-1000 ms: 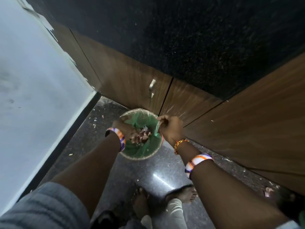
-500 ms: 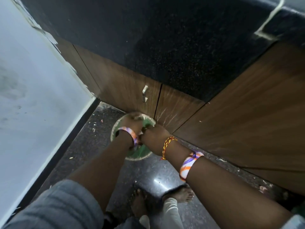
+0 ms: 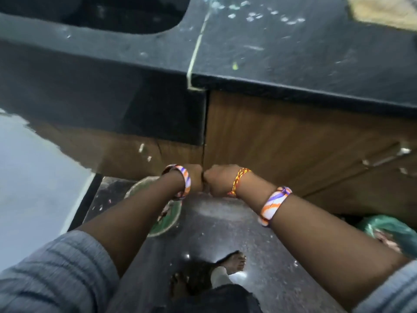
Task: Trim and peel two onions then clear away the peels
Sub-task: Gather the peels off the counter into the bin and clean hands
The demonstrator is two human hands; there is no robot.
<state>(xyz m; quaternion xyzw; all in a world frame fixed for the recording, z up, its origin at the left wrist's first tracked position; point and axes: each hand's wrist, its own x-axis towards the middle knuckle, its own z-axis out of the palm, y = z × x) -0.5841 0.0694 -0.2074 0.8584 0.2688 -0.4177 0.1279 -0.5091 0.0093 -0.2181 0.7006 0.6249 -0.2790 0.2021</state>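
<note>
1. Your hands have come up out of the round green-lined waste bin [image 3: 167, 219] since a second ago, and your view has lifted from the floor to take in the black speckled stone countertop [image 3: 293, 53].
2. Your left hand [image 3: 194, 180] and right hand [image 3: 218, 180] now meet knuckle to knuckle in front of the brown wooden cabinet doors [image 3: 282, 141], both curled into loose fists.
3. The fingers are turned away from you, so you cannot tell whether either hand still holds any peel.
4. The bin sits on the dark polished floor [image 3: 214, 227] at about 7 o'clock from your hands, partly hidden beneath your left forearm; reddish onion peels [image 3: 164, 213] show inside it, blurred.
5. At 4 o'clock from your hands, by the right edge, a crumpled green plastic bag [image 3: 388, 231] lies on the floor near the cabinet base.
6. At 12 o'clock, on the counter, a black sink basin [image 3: 126, 14] lies to the upper left.
</note>
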